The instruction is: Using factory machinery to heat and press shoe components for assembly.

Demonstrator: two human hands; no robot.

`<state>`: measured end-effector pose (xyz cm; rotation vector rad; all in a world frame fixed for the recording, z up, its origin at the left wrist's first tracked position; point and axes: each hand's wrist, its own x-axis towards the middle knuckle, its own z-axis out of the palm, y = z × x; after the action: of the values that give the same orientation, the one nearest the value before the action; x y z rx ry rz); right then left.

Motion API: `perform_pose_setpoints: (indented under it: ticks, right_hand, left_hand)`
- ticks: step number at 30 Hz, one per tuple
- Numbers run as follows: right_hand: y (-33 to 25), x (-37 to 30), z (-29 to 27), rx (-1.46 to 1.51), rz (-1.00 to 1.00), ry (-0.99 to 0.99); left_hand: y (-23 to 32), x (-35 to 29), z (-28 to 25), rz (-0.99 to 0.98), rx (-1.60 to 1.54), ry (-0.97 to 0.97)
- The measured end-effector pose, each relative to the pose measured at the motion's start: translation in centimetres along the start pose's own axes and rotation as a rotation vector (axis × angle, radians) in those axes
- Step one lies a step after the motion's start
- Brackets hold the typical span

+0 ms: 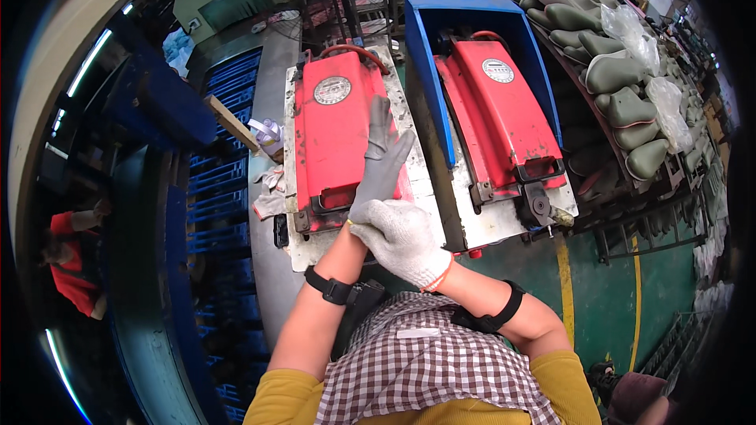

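Observation:
My left hand (383, 149) wears a grey glove and reaches forward over the near right side of a red-lidded machine (332, 145), its fingers stretched out and thumb apart. My right hand (404, 242), in a white knitted glove with an orange edge, is closed at the left wrist, pinching the cuff of the grey glove. My right fingertips are partly hidden by the folded hand. The red lid is shut, with a round pale label and a black handle at its near end. Whether my left hand touches the lid, I cannot tell.
A second red machine (496, 114) stands at the right inside a blue hood (472, 5). Green shoe-shaped forms (622, 71) fill a sloping rack, some under clear plastic. Left lie a crumpled glove (270, 194), a bottle (268, 132) and a blue roller conveyor (224, 165). A person in red (75, 267) is far left.

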<state>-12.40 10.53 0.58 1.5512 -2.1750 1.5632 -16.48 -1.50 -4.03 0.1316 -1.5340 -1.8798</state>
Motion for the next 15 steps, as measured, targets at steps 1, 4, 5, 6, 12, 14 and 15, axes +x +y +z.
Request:
perform_pose_setpoints:
  ticks: [1,4,5,6,12,14,15]
  right_hand:
    - [-0.2,0.4,-0.3,-0.007,-0.033,-0.033]
    - [0.6,0.6,-0.7,-0.064,-0.107,-0.065]
    - [1.0,0.2,-0.5,-0.096,-0.134,-0.062]
    - [1.8,-0.3,0.0,-0.096,-0.120,0.007]
    - [0.1,-1.3,-0.3,0.111,-0.127,-0.097]
    - [0.7,-2.3,-1.9,0.249,-0.055,-0.212]
    - [2.0,-3.7,-2.4,0.152,0.133,-0.230]
  left_hand:
    - [0.0,0.8,-1.5,0.000,0.003,0.002]
    - [1.8,1.8,-3.1,-0.299,0.490,-0.216]
    - [2.9,1.5,-2.0,-0.305,0.494,-0.213]
    - [3.5,1.7,-0.9,-0.247,0.143,0.160]
    - [4.2,0.0,-3.2,-0.205,-0.878,0.480]
    - [6.4,-0.8,-5.8,0.023,0.047,0.457]
    - [7.2,-1.0,-7.4,0.058,0.282,0.403]
